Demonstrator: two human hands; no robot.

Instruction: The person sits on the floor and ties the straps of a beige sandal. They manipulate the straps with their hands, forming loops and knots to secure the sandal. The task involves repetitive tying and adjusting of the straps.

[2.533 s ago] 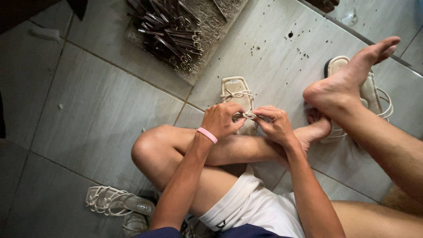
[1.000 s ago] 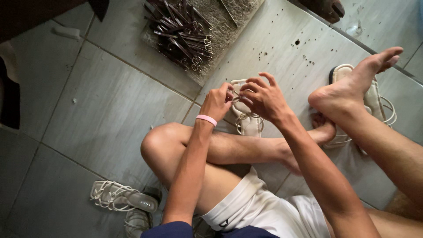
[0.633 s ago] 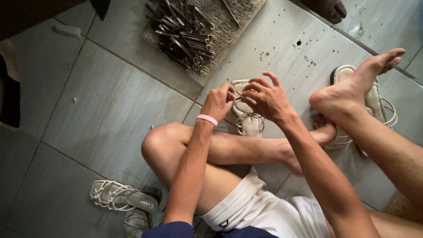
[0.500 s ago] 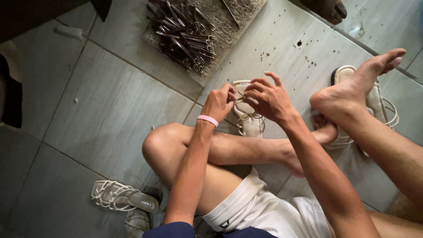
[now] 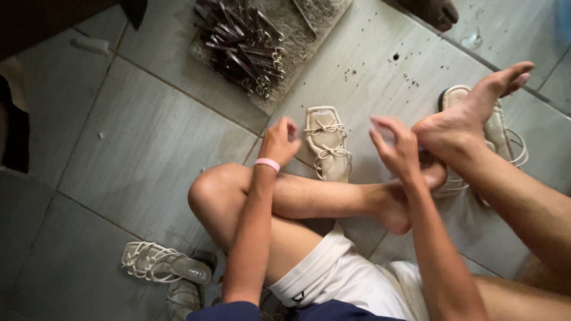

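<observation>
Now both hands, left hand (image 5: 279, 142) and right hand (image 5: 394, 145), grip released, flank one cream sandal (image 5: 327, 144).

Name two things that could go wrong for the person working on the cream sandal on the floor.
The cream sandal lies free between the left hand and right hand, neither touching it, so a reach might knock its tied bows loose. The pile of dark metal clips sits close behind it, where fingers could catch. The bare foot over another sandal might crush its straps.
</observation>
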